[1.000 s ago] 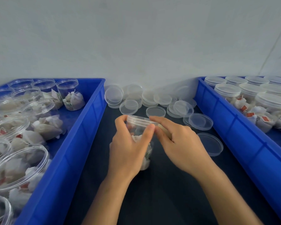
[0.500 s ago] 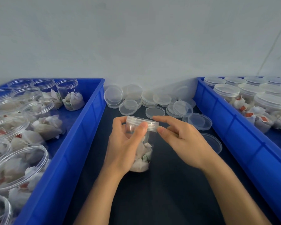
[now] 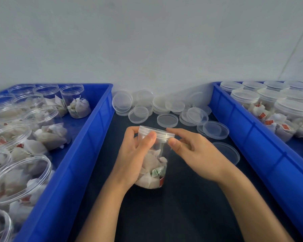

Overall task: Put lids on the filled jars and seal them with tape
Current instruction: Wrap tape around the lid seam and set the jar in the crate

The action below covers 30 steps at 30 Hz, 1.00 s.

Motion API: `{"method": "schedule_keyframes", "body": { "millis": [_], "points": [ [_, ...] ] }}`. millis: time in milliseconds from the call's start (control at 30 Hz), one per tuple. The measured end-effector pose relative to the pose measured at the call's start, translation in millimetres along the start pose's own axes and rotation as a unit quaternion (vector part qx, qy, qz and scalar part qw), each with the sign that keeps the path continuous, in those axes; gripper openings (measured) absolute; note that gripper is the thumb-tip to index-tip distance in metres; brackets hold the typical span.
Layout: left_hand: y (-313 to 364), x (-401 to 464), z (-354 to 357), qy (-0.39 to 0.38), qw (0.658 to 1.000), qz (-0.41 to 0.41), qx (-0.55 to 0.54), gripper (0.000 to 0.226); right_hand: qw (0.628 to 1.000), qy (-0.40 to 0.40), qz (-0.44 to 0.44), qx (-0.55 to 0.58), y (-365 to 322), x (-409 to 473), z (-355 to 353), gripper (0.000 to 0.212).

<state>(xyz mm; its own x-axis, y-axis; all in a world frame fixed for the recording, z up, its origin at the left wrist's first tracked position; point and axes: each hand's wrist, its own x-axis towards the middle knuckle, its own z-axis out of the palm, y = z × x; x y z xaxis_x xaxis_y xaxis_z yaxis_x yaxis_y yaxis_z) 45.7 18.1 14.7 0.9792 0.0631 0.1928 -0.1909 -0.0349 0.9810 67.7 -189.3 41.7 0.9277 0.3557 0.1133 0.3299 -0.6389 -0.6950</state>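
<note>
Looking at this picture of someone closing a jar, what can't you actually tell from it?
All in the head view:
- Whether the lid is screwed tight: clear plastic on the clear jar, its rim partly covered by the left hand and right hand.
- Any tape: none shows.
- The left bin's nearest jars: cut by the frame edge.
- Print on the red tags: too small.

A plain pale grey-white wall (image 3: 147, 41) fills the upper half of the view, matte and evenly lit, with no hard shadows; toward 2 o'clock a thin slanted line (image 3: 294, 41) crosses it, perhaps a seam or a cable; below, from the centre down to 6 o'clock, lies a dark, near-black table surface (image 3: 164, 215) meeting the wall's base.
</note>
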Motion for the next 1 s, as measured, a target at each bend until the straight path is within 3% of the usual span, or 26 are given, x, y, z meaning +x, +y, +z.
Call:
{"method": "schedule_keyframes", "body": {
  "millis": [200, 400, 467, 600, 733, 1000],
  "points": [
    [0.4, -0.9, 2.4, -0.006, 1.0, -0.006, 0.028, 0.057, 0.999, -0.007, -0.002, 0.038, -5.0, -2.0, -1.4, 0.037],
    [-1.4, -3.1, 8.3, 0.094, 0.988, 0.07, 0.101, 0.047, 0.999, 0.039, 0.008, -0.017, -9.6, -1.5, 2.5, 0.042],
    [-3.2, -4.2, 11.6, 0.072, 0.991, 0.07, 0.093, 0.045, 0.998, 0.05, -0.005, -0.033, -14.7, -2.1, 5.0, 0.035],
    [-5.8, -1.3, 11.4, 0.058, 0.99, 0.071, 0.107, 0.062, 0.999, 0.022, -0.026, -0.025, -18.1, -4.2, 5.2, 0.032],
    [-4.7, -0.2, 7.0, 0.075, 0.991, 0.076, 0.084, 0.054, 0.999, -0.009, -0.038, 0.036, -16.6, -4.1, 3.5, 0.027],
    [-2.8, -0.6, 1.6, 0.065, 0.994, 0.053, 0.066, 0.05, 0.999, 0.031, -0.032, -0.015, -5.8, -0.6, 0.3, 0.03]
  ]
}}
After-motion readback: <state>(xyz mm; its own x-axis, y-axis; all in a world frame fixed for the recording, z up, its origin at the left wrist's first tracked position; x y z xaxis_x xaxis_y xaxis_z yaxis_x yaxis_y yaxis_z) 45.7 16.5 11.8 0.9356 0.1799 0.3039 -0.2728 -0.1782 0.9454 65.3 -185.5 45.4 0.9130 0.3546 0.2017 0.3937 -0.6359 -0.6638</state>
